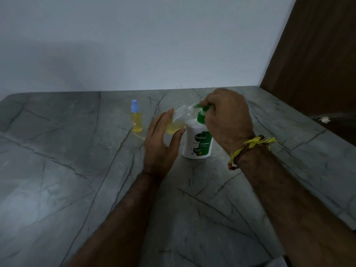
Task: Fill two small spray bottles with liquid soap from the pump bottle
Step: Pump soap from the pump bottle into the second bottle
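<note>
Your left hand (pixel 161 139) cradles the light, slick open bottle (pixel 178 120) tilted to the green pump (pixel 203 110) your right hand (pixel 227 116) presses, fingers curled; hold its body gently.

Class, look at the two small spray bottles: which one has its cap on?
The standing bottle on the left, with the blue spray cap. The other, tilted bottle in the left hand is uncapped at the pump.
</note>
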